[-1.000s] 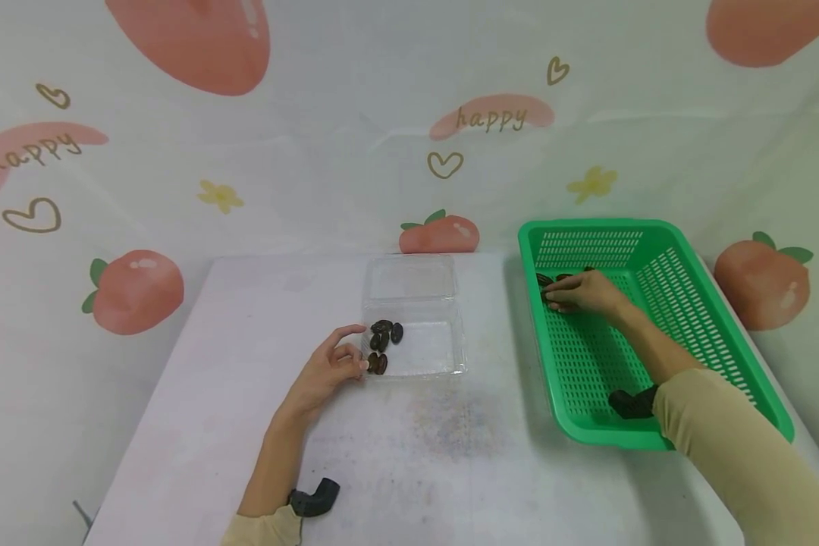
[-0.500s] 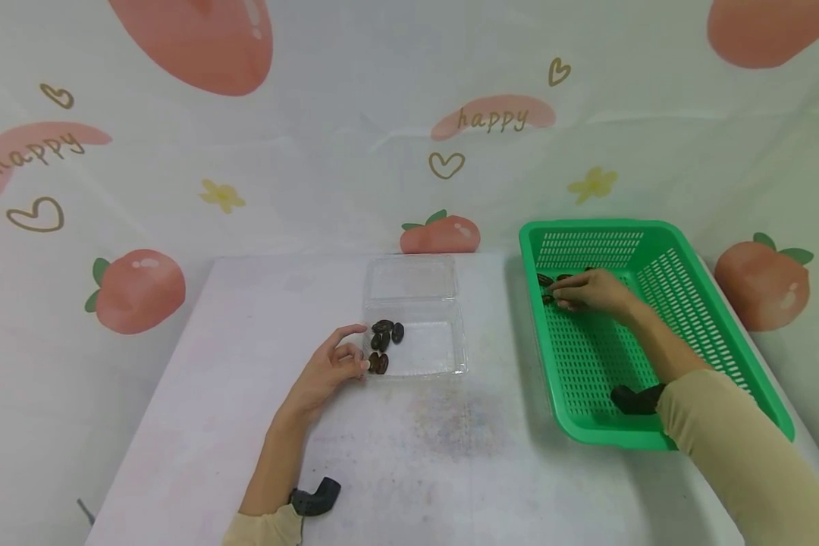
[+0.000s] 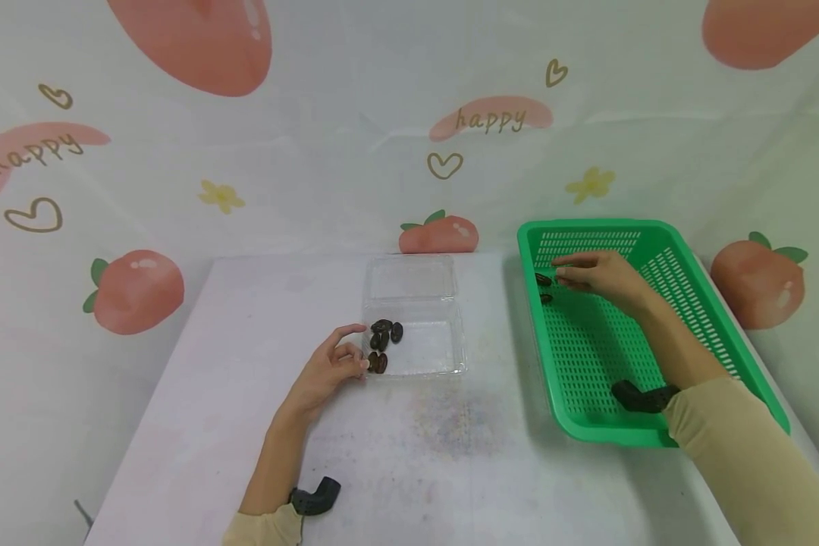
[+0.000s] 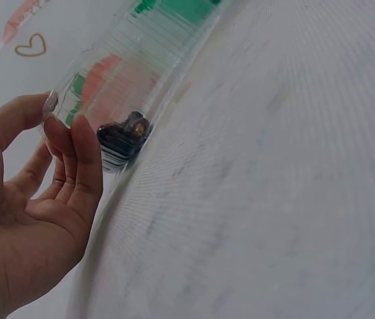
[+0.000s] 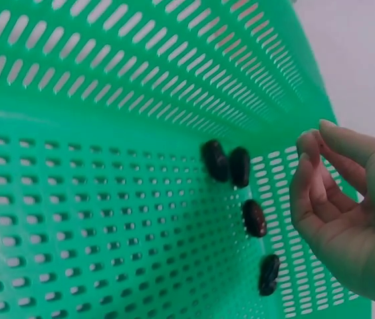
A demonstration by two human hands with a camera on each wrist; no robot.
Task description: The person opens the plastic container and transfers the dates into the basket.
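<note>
My left hand (image 3: 324,375) pinches the left side of a clear plastic clamshell box (image 3: 430,356), thumb and fingertips at its rim in the left wrist view. Several dark brown, wrinkled ovals that look like dates (image 3: 384,341) lie in the box's left part. Over the green basket (image 5: 108,119), my right hand (image 3: 607,280) hovers with loosely bent fingers and nothing visible between thumb and fingertips. Several more dates (image 5: 254,218) lie along the basket floor's edge in the right wrist view, apart from the fingers. The hand hides some of them in the head view.
The box's lid (image 3: 412,277) is folded back toward the wall. Both containers stand on a white table (image 3: 409,455) with a stained patch in front of the box. A white cloth (image 3: 327,152) with fruit prints hangs behind, and the basket stands near its right side.
My right hand has lifted away from the near dates in the basket and moved slightly right and back, its index finger straightening. The left hand and the box have stayed put.
</note>
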